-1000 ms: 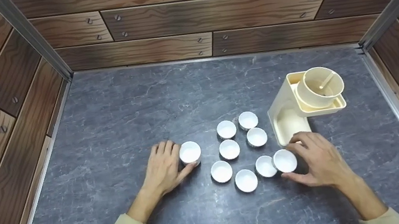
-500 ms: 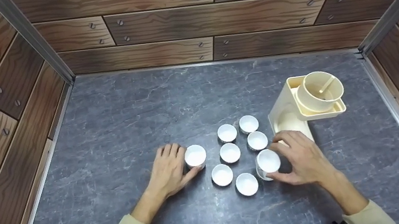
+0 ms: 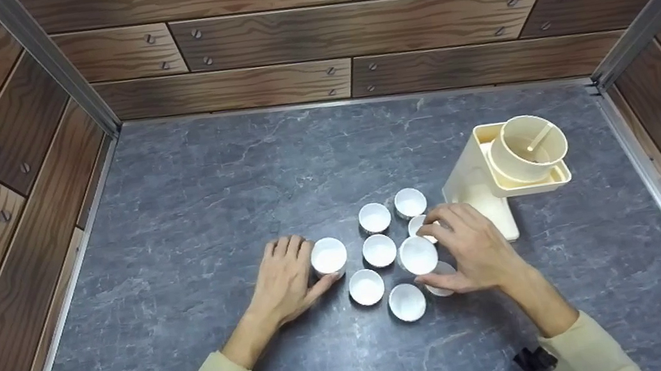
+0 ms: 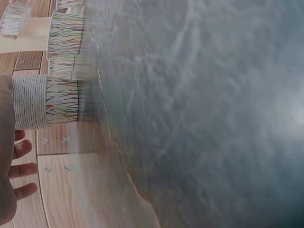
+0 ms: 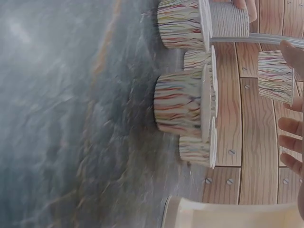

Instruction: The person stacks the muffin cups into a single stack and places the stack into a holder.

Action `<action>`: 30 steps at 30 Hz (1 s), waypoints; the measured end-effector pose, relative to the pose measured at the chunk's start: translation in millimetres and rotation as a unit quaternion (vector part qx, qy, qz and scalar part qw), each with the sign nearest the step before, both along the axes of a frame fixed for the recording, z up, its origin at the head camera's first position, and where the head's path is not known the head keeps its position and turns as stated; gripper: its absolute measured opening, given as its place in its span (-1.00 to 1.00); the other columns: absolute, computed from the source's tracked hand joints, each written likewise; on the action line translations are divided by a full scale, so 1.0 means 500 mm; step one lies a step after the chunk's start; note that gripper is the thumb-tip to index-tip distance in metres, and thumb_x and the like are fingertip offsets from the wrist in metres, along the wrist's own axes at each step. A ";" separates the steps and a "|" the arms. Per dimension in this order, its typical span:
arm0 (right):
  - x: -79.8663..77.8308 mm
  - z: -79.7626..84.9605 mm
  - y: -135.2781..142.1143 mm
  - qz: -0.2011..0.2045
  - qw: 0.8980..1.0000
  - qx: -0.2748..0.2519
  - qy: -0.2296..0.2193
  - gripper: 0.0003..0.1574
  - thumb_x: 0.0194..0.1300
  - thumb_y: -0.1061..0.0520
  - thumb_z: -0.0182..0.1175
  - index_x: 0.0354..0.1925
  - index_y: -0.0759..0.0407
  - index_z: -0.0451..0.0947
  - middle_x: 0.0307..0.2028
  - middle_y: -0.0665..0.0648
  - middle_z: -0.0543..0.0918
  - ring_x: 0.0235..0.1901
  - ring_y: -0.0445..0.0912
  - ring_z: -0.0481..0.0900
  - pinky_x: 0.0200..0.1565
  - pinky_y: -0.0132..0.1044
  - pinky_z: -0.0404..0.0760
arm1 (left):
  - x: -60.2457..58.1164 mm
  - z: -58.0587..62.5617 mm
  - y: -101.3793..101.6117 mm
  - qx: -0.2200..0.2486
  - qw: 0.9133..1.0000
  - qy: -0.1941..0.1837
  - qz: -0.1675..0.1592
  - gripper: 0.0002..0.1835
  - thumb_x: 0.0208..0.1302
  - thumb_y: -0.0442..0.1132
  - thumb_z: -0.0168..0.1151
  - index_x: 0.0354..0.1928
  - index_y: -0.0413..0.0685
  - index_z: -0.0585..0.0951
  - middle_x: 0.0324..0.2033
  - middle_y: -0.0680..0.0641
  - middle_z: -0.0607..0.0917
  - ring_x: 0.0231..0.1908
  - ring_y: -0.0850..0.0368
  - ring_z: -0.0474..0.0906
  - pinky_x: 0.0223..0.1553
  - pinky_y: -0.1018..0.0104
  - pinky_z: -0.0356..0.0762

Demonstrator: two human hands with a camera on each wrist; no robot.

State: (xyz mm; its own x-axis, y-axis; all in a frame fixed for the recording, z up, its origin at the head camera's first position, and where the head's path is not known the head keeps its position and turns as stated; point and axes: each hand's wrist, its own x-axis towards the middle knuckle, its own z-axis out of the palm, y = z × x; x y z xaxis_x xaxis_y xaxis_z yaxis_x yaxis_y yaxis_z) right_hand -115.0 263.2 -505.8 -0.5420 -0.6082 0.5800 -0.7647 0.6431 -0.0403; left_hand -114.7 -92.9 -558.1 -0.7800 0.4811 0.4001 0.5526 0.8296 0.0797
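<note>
In the head view my left hand [image 3: 282, 279] holds a stack of small paper cups [image 3: 328, 255] upright on the table between thumb and fingers. Its many nested rims show in the left wrist view, above a streaked coloured pattern. My right hand [image 3: 475, 249] pinches a single paper cup [image 3: 418, 255], white inside, between thumb and fingertips. The right wrist view has this held cup [image 5: 274, 76] raised above the table, its sides streaked with colour. Several more paper cups [image 3: 379, 250] stand mouth up between the hands. One cup [image 3: 445, 286] is partly covered by my right hand.
A cream stand [image 3: 464, 170] with a round cup-shaped container [image 3: 529, 148] on top, a thin stick in it, stands behind my right hand. Wood-patterned walls [image 3: 258, 40] enclose the grey marbled table [image 3: 207, 183] at the back and sides.
My right hand has carried its cup left, across the standing cups and away from the cream stand's base. My left hand and the stack have shifted slightly right.
</note>
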 end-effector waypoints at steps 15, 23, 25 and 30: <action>-0.031 0.012 -0.047 0.030 0.999 -0.029 0.001 -0.19 0.21 -0.59 0.26 -0.12 0.09 0.65 -0.10 0.14 0.65 -0.10 0.05 0.61 -0.04 -0.04 0.61 | -0.003 -0.005 0.004 0.008 1.000 -0.002 -0.008 -0.30 0.39 0.49 0.04 -0.01 -0.04 0.55 -0.15 -0.08 0.62 -0.11 -0.05 0.55 0.04 0.03 0.53; -0.043 0.025 -0.077 0.030 0.999 -0.012 -0.017 -0.15 0.15 -0.61 0.30 -0.10 0.09 0.64 -0.07 0.14 0.67 -0.04 0.08 0.63 0.09 0.01 0.62 | -0.001 -0.003 0.004 0.003 1.000 -0.011 -0.005 -0.30 0.39 0.49 0.04 0.02 -0.03 0.55 -0.14 -0.08 0.62 -0.09 -0.03 0.55 0.05 0.04 0.54; -0.046 0.030 -0.082 0.031 0.999 -0.004 -0.018 -0.14 0.13 -0.61 0.32 -0.08 0.08 0.63 -0.06 0.13 0.66 -0.04 0.08 0.63 0.09 0.02 0.62 | -0.001 -0.002 0.004 0.001 1.000 -0.016 -0.003 -0.29 0.39 0.50 0.04 0.03 -0.03 0.55 -0.13 -0.07 0.62 -0.08 -0.02 0.55 0.06 0.04 0.54; -0.058 0.040 -0.096 0.035 0.999 0.008 -0.015 -0.14 0.11 -0.61 0.34 -0.05 0.07 0.62 -0.05 0.13 0.66 -0.03 0.07 0.64 0.10 0.02 0.63 | -0.001 -0.001 0.005 0.003 1.000 -0.017 0.002 -0.30 0.37 0.50 0.07 0.02 -0.02 0.56 -0.14 -0.06 0.62 -0.10 -0.03 0.55 0.02 0.05 0.53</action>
State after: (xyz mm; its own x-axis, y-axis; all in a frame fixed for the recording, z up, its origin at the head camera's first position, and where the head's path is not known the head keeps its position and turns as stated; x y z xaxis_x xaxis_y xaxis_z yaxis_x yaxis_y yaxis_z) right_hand -144.0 215.2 -485.8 -0.5148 -0.6539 0.5544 -0.8067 0.5884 -0.0551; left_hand -114.9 -90.6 -558.7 -0.7950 0.4759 0.3761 0.5461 0.8314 0.1024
